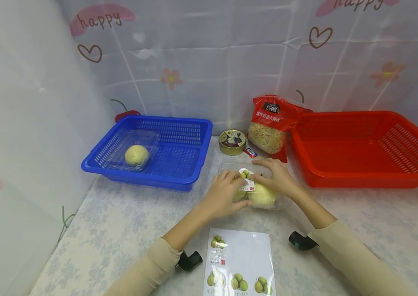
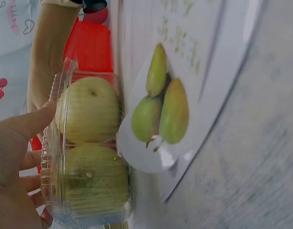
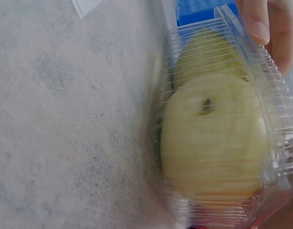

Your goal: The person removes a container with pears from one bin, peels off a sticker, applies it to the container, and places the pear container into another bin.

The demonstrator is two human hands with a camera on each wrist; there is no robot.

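Sticker sheet (image 1: pixel 247 255), white, toward the near edge of the surface (image 1: pixel 101 230), cut off by the frame; one printed fruit label at its far left corner, more in a nearer row, bare space at its far right corner; clear box (image 1: pixel 231 166), just beyond the sheet's far edge; yellow-green fruit (image 1: pixel 263 196) inside, lid apparently down; pasted label (image 1: pixel 247 185) on the lid's top; left hand (image 1: pixel 223 195), fingers loosely bent, tips at the label, thumb spread toward the box's near edge, nothing visibly gripped; right hand (image 1: pixel 277 177), fingers spread, thumb beside the label, the rest toward the lid's far right corner, nothing visibly gripped; along the surface's far edge, from the left: blue basket (image 1: pixel 157 183), carrying another clear box (image 1: pixel 149 142) with one pale fruit (image 1: pixel 136 155); round tin (image 1: pixel 232 142); wrapped sweet (image 1: pixel 250 153); pasta bag (image 1: pixel 268 135), against the left edge of the red basket (image 1: pixel 371 181); step in hand, as judged: settling the label on the lid; next move seems to call for light, even pressure out to the label's corners, with the box steadied by its rim.
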